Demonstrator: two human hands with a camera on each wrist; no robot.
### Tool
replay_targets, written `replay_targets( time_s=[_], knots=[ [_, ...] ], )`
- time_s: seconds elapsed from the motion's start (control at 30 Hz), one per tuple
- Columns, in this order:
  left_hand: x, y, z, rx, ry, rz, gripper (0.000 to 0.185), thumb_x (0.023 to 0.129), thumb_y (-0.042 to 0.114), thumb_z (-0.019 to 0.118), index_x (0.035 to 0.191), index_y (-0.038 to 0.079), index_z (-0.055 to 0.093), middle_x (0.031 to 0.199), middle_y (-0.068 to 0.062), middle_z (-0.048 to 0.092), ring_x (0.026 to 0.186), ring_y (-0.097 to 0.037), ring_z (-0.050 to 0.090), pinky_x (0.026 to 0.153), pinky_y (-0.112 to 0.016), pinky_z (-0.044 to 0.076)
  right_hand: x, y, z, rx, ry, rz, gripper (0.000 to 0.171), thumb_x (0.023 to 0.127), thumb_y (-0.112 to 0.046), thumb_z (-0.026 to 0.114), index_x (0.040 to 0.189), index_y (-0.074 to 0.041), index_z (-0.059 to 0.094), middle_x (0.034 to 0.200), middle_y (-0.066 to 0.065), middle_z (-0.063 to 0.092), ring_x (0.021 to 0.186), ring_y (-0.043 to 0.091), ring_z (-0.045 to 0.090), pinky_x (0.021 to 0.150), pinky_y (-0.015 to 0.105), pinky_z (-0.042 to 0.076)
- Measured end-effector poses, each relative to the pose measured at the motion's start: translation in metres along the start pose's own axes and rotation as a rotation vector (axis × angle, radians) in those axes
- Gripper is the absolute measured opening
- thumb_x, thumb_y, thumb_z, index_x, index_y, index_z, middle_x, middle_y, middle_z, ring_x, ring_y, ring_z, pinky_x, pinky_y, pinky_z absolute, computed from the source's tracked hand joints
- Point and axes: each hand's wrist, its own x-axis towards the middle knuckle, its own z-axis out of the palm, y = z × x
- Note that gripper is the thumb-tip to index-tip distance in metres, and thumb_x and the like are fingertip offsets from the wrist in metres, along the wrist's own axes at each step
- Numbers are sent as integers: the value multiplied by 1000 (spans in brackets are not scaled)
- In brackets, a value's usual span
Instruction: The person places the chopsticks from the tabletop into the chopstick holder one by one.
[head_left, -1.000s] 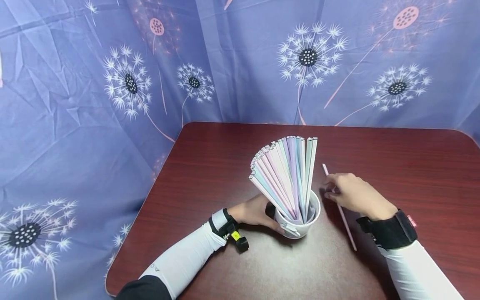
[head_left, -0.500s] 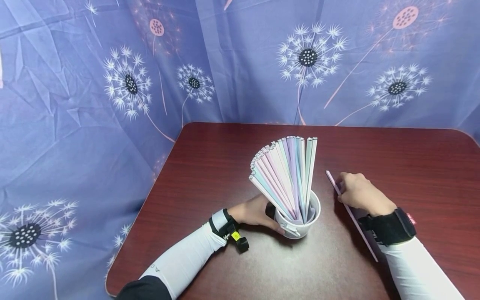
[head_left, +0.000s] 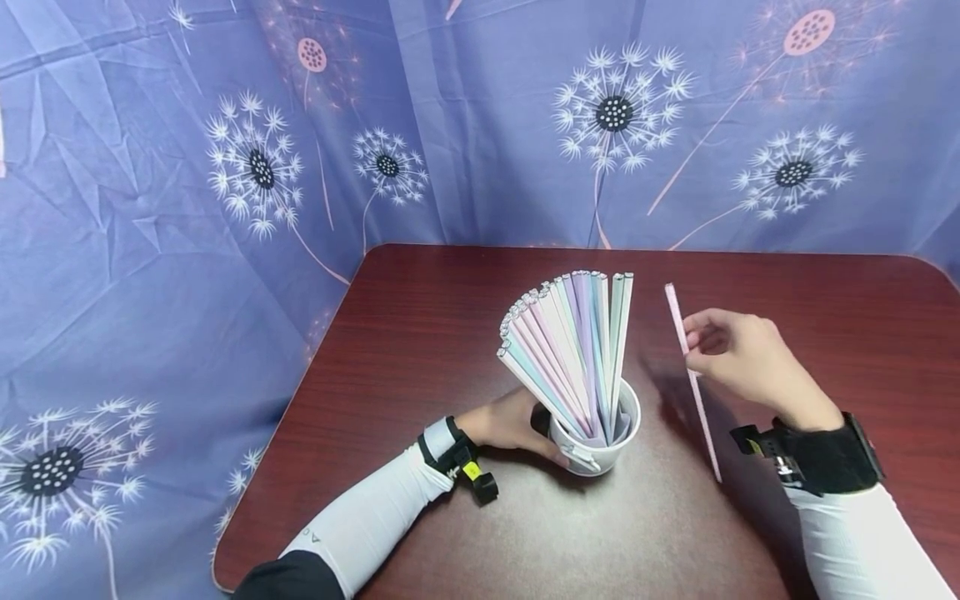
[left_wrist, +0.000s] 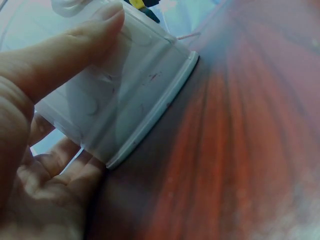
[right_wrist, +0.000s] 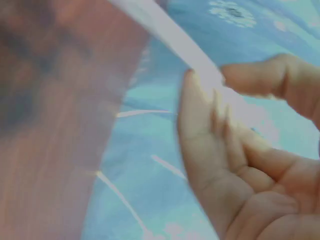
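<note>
The right hand (head_left: 738, 354) has picked the pink straw (head_left: 690, 375) up off the table (head_left: 825, 317); it's now pinched in the fingertips, raised just right of the cup (head_left: 596, 442). The left hand (head_left: 506, 429) keeps gripping that cup full of straws (head_left: 570, 350), so it looks about ready to drop in.

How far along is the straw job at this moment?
Done: a full fan of pastel straws already stands in the white cup, which the left hand grips at its side. In hand: the right hand pinches one pink straw, lifted beside the cup but not in it. Left: apparently that one straw; no others lie loose on the table.
</note>
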Motion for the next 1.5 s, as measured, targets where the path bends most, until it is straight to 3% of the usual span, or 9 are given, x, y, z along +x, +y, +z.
replay_targets(
  time_s=[0.2, 0.47, 0.6, 0.7, 0.83, 0.97, 1.2, 1.3, 1.5],
  knots=[
    [0, 7, -2, -4, -3, 1, 82, 67, 14, 91, 134, 9, 46, 136, 2, 52, 130, -5, 41, 117, -25, 27, -9, -22, -15, 184, 270, -116, 31, 76, 4, 78, 102, -6, 66, 84, 2, 66, 75, 0, 62, 69, 7, 46],
    [1, 7, -2, -17, -20, 19, 81, 68, 14, 90, 135, 8, 46, 136, 1, 52, 130, -5, 41, 117, -25, 28, -24, -62, -32, 1078, 479, -466, 42, 63, 42, 51, 104, 32, 48, 92, 28, 66, 82, 28, 67, 74, 28, 60],
    [2, 8, -3, -21, -25, 14, 81, 68, 15, 90, 135, 9, 45, 137, 1, 51, 130, -4, 41, 117, -25, 27, -32, -83, -35, 1192, 517, -543, 39, 62, 42, 51, 100, 34, 47, 86, 33, 64, 80, 35, 67, 71, 32, 61],
    [2, 8, -3, -30, -29, 11, 81, 68, 15, 90, 135, 9, 46, 138, 1, 51, 131, -4, 40, 118, -25, 26, -35, -88, -33, 1132, 468, -563, 34, 63, 38, 55, 96, 33, 50, 86, 31, 64, 76, 32, 67, 68, 28, 61],
    [3, 9, -4, -32, -35, 12, 80, 68, 14, 90, 135, 8, 47, 137, 1, 52, 130, -4, 41, 117, -25, 26, -34, -86, -26, 1062, 290, -625, 30, 67, 36, 58, 96, 32, 52, 90, 31, 64, 82, 29, 67, 76, 28, 60],
    [3, 8, -3, -22, -36, 6, 80, 68, 15, 90, 135, 8, 47, 137, 2, 53, 130, -4, 42, 117, -24, 27, -32, -81, -20, 909, 134, -628, 32, 67, 35, 60, 98, 27, 56, 93, 27, 64, 84, 24, 68, 80, 28, 59],
    [3, -17, 3, -3, -13, -11, 85, 66, 20, 92, 137, 14, 46, 138, 6, 51, 131, -5, 41, 118, -25, 26, -26, -68, 1, 386, 23, -435, 37, 69, 20, 74, 92, -8, 70, 92, 2, 71, 79, 13, 70, 69, 18, 58],
    [4, -26, 5, 11, -3, -11, 87, 65, 24, 93, 137, 18, 45, 138, 8, 51, 131, -4, 41, 117, -24, 27, -20, -67, 10, 303, -28, -377, 31, 77, 10, 75, 91, -18, 69, 94, -2, 72, 84, 10, 70, 71, 17, 58],
    [4, -28, 4, 5, -10, 5, 86, 65, 26, 93, 136, 17, 46, 136, 9, 52, 130, -5, 44, 116, -25, 30, -16, -64, 11, 179, 19, -403, 29, 77, 4, 77, 93, -19, 69, 90, -9, 72, 81, 5, 68, 72, 14, 56]
  ],
)
